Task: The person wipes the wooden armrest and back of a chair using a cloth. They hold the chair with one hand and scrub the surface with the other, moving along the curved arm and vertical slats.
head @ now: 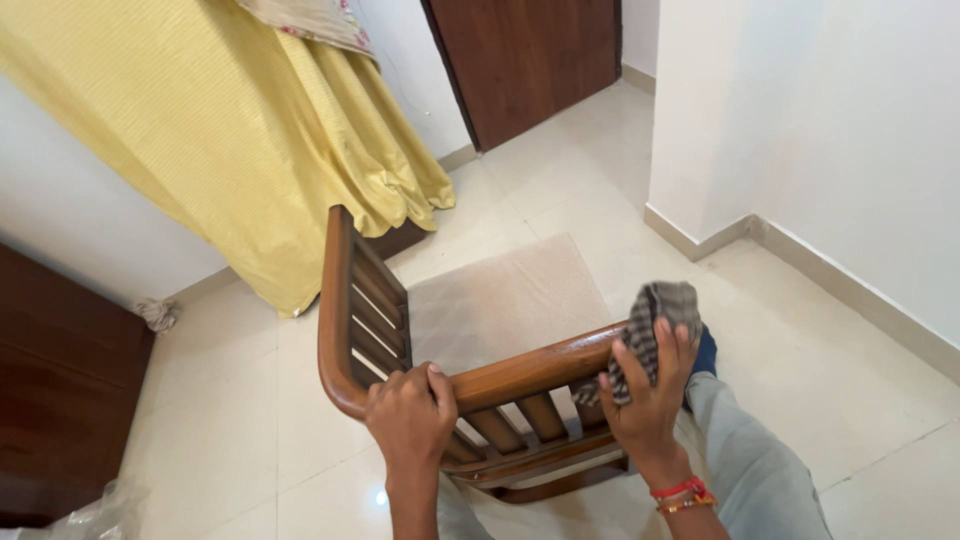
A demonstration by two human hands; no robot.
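Observation:
A wooden chair (345, 300) with a curved slatted back and a beige cushioned seat (500, 300) stands on the floor below me. My left hand (410, 415) grips the curved top rail near its corner. My right hand (650, 385) presses a grey checked cloth (660, 315) onto the right end of the same glossy rail. Red and yellow thread bands circle my right wrist. My leg in grey trousers (745, 460) shows beside the chair at the lower right.
A yellow curtain (230, 130) hangs to the floor behind the chair. A dark wooden door (530, 60) stands at the back, white walls on the right, and dark wooden furniture (60, 380) at the left. The floor is pale tile.

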